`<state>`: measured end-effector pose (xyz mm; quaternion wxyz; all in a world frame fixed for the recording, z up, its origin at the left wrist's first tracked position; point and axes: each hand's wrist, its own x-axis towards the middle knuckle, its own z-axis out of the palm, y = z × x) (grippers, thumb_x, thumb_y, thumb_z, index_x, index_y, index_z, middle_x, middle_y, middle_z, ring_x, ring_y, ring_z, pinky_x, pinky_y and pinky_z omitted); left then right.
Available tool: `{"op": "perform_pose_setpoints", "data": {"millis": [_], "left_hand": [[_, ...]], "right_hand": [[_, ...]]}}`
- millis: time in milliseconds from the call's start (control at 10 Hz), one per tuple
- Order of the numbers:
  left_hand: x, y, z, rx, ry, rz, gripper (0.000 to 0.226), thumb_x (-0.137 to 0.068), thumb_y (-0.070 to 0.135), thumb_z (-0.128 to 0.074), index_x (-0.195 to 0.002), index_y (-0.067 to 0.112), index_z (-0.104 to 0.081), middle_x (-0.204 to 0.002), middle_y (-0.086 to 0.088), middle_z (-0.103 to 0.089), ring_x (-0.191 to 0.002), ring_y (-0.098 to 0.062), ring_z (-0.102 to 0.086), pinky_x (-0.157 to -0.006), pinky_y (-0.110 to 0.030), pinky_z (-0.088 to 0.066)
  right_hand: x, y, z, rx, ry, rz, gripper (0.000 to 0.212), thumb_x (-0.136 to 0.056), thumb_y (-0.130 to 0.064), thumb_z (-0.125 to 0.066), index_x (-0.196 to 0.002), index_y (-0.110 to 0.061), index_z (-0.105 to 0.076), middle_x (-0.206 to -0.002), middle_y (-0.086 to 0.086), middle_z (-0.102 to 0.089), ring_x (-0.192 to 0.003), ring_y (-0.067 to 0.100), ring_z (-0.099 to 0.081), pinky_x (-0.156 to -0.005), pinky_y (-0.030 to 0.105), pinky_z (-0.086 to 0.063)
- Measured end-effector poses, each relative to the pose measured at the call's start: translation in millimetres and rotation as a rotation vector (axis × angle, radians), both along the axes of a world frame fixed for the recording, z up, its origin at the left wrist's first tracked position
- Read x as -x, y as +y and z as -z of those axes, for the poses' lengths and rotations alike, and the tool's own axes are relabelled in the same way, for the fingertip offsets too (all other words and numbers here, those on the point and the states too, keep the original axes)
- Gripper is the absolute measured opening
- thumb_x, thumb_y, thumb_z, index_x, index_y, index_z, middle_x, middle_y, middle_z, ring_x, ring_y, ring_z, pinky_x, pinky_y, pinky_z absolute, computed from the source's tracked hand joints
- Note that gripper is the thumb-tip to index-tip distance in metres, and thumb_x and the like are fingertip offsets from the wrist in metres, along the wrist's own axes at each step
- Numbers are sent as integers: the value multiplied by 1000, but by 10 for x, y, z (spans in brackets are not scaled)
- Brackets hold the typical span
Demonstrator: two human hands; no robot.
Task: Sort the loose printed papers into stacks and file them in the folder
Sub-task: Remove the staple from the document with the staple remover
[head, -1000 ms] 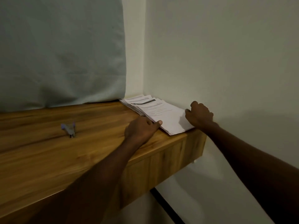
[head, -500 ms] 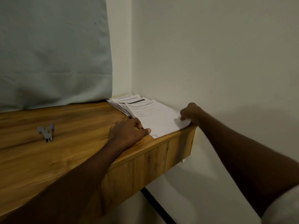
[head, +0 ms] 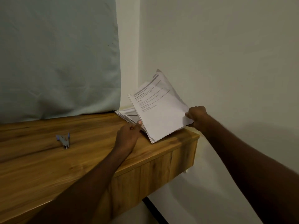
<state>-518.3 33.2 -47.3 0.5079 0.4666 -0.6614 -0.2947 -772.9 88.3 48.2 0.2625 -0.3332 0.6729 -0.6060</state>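
Change: since half a second ago the top papers (head: pixel 159 113) have risen off the pile, their right edge tilted up toward the wall; before, they lay flat.
Right hand: the right hand (head: pixel 196 116) pinches the lower right corner of the lifted papers, fingers curled round it, likely to peel a batch free for sorting.
Left hand: the left hand (head: pixel 129 135) rests at the pile's near left edge, thumb raised against the lifted sheets; whether it pinches them or only steadies them I cannot tell.
Remaining pile: the remaining pile (head: pixel 125 114) lies fanned at the desk's far right corner, against the wall, under the raised sheets.
Desk: the wooden desk (head: pixel 80 159) carries the papers; its right end meets the wall.
Stapler: a small stapler (head: pixel 64 141) sits well apart to the left, untouched.
Folder: none in view.
Progress: judged early; no separate stacks are formed yet.
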Motion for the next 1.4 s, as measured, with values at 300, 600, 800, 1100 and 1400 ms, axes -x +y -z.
{"op": "perform_pose_setpoints", "data": {"millis": [300, 600, 800, 1100, 1400], "left_hand": [[-1303, 102, -344, -9, 612, -112, 62, -103, 62, -42, -91, 9, -72, -78, -15, -75, -65, -34, -70, -59, -41, -55], [-3576, 160, -704, -111, 553, -156, 62, -96, 68, -50, -123, 15, -67, -112, -9, -74, -98, -28, -73, -81, -44, -60], [-4738, -28, -305, -166, 676, 23, 47, -95, 9, -69, -141, 12, -59, -136, -13, -67, -124, -36, -64, -110, -59, -45], [-5447, -234, -247, -238, 595, 29, 55, -88, 7, -74, -141, 12, -60, -136, -14, -66, -123, -36, -65, -109, -55, -47], [-5215, -100, -360, -201, 477, 8, 40, -92, 12, -72, -132, 11, -66, -122, -10, -74, -109, -31, -73, -85, -42, -62]], "right_hand": [[-1270, -12, 130, 28, -313, -295, 34, -96, 12, -56, -127, 0, -60, -117, 18, -62, -108, 35, -60, -76, 47, -55], [-3164, -425, 390, 13, -345, -734, 40, -105, 3, -48, -145, 4, -48, -144, 21, -55, -117, 32, -55, -105, 47, -46], [-4450, -736, 342, -128, -131, -908, 29, -97, 9, -57, -124, 1, -62, -127, 19, -67, -112, 34, -64, -97, 49, -54], [-5409, -1155, 366, -156, -205, -1175, 42, -92, -9, -73, -132, -6, -63, -117, 14, -75, -106, 32, -73, -84, 46, -62], [-5481, -1217, 495, 296, -258, -936, 26, -100, -21, -66, -124, -12, -68, -108, 6, -77, -103, 29, -74, -89, 45, -60]]}}
